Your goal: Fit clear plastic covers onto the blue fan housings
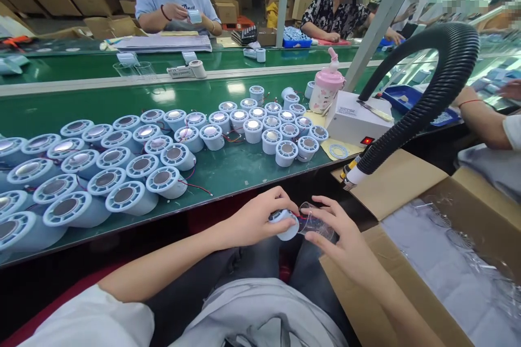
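Note:
Above my lap, my left hand (266,216) is closed round a light blue round plastic housing (288,229). Facing it, my right hand (340,227) grips a clear plastic cup (315,222) between thumb and fingers. The cup lies on its side, its left end against or very near the housing; I cannot tell whether they touch. A bit of red wire shows between them. Many like housings (131,197) with round metallic discs and thin red and black wires stand on the green bench to the left and ahead.
A white box with a red switch (358,119) and a black corrugated hose (431,103) stand at the bench's right. An open carton (374,260) holding clear plastic pieces is at my right. A pink-lidded cup (326,89) stands behind the box. Co-workers (177,2) sit across the bench.

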Action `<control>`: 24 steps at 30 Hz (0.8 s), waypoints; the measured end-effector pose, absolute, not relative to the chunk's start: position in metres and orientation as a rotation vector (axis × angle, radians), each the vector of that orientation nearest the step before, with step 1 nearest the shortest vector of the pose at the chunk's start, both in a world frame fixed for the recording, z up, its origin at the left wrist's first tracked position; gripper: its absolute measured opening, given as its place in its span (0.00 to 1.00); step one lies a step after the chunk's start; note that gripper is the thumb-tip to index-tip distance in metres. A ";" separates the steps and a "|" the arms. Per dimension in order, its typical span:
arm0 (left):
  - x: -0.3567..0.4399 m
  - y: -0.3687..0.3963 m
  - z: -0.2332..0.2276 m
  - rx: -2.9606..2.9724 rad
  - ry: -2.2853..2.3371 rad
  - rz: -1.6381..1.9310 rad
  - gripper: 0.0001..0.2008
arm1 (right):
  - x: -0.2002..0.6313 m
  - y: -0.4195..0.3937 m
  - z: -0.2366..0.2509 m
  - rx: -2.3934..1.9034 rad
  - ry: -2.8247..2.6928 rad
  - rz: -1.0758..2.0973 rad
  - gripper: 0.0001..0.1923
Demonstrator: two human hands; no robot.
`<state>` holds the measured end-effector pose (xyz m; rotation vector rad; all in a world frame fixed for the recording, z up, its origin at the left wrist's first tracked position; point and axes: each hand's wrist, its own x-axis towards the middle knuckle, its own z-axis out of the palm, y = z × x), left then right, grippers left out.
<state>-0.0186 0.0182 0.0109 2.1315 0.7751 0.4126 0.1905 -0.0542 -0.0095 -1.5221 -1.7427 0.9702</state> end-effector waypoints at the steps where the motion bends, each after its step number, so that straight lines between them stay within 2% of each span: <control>1: -0.019 0.018 0.010 2.145 0.781 0.403 0.10 | 0.190 -0.055 -0.010 -1.525 -1.756 0.948 0.17; 3: -0.019 0.016 0.008 2.188 0.793 0.375 0.10 | 0.188 -0.054 -0.012 -1.516 -1.787 0.971 0.16; 7: -0.018 0.014 0.007 2.243 0.831 0.354 0.10 | 0.181 -0.050 -0.015 -1.535 -1.734 1.078 0.04; 10: -0.017 0.016 0.007 2.170 0.817 0.451 0.13 | 0.177 -0.049 -0.016 -1.575 -1.719 1.032 0.08; 15: -0.019 0.022 -0.008 2.050 0.726 0.563 0.29 | 0.178 -0.052 -0.013 -1.452 -1.637 1.118 0.09; 17: -0.020 0.024 -0.016 2.053 0.674 0.576 0.32 | 0.181 -0.053 -0.013 -1.393 -1.538 1.186 0.14; 20: -0.022 0.025 -0.023 2.070 0.576 0.544 0.34 | 0.185 -0.053 -0.014 -1.395 -1.376 1.217 0.19; 24: -0.020 0.021 -0.018 1.934 0.459 0.430 0.34 | 0.191 -0.049 -0.017 -1.367 -1.163 1.303 0.21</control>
